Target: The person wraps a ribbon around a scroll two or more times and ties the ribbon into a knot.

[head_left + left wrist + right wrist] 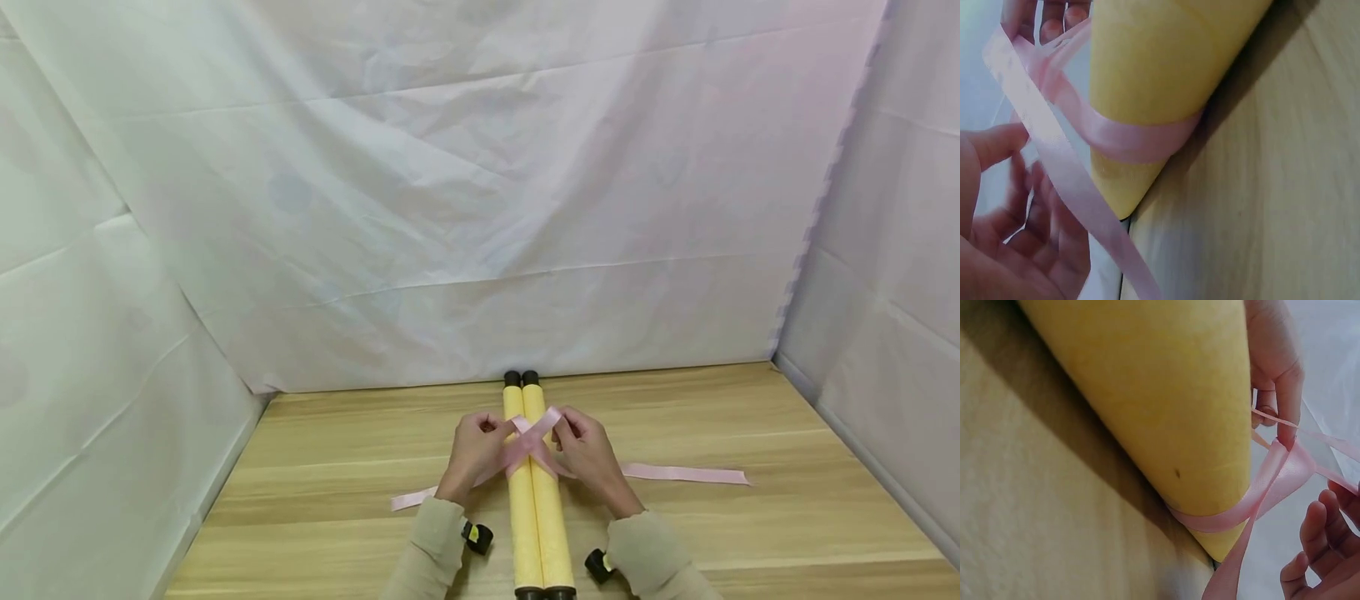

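Observation:
Two yellow tubes with black end caps lie side by side, the left tube [527,533] against the right tube [551,517]. A pink satin ribbon [531,442] wraps round both and crosses on top. Left of the crossing, my left hand [476,446] pinches one part of the ribbon between thumb and fingers. On the other side my right hand [587,450] pinches another part, raised above the tubes. In the left wrist view the ribbon band [1141,140] hugs the tube's side. From the right wrist, the left fingertip [1286,434] touches the ribbon at the crossing.
The tubes lie on a wood-grain table [337,467], pointing towards a white cloth backdrop [450,208]. Ribbon tails stretch out on both sides, a long right tail [686,473] and a shorter left tail [412,498]. Cloth walls stand left and right.

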Demonstrator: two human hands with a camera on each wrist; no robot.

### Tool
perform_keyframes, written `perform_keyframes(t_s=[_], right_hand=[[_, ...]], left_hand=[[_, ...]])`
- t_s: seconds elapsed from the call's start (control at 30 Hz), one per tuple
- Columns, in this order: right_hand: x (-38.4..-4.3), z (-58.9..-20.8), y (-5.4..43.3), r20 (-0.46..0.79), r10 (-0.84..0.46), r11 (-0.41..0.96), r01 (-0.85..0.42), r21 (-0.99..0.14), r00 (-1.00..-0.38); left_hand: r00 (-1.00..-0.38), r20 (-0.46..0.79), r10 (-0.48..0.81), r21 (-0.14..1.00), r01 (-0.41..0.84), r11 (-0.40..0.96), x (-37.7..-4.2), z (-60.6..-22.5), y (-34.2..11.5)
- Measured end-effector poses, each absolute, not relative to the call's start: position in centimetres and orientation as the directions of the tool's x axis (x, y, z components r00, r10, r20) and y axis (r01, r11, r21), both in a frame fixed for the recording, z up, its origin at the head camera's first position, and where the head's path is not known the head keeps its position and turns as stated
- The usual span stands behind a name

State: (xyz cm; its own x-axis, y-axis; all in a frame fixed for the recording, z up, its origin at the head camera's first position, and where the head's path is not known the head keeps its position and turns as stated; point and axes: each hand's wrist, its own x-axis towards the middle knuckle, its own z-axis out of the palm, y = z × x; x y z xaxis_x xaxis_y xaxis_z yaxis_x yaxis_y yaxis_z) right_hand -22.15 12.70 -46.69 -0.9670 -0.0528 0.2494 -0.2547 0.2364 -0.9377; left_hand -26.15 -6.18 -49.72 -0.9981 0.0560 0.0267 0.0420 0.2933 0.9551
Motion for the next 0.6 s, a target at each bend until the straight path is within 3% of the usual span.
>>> perform_keyframes(t_s=[0.33, 0.6], right_hand=[[-22.3, -46.5, 13.1, 0.209, -0.105, 0.263, -0.23, -0.937, -0.972], [-24.3, -49.3, 13.6, 0.219, -0.089, 0.269, -0.235, -0.934, -0.972]], left_hand=[[-0.998, -0.036, 0.045, 0.964, -0.022, 0.264, -26.3, -49.6, -5.9], [-0.969, -0.062, 0.239, 0.979, -0.012, 0.205, -26.1, -49.7, -6.0]])
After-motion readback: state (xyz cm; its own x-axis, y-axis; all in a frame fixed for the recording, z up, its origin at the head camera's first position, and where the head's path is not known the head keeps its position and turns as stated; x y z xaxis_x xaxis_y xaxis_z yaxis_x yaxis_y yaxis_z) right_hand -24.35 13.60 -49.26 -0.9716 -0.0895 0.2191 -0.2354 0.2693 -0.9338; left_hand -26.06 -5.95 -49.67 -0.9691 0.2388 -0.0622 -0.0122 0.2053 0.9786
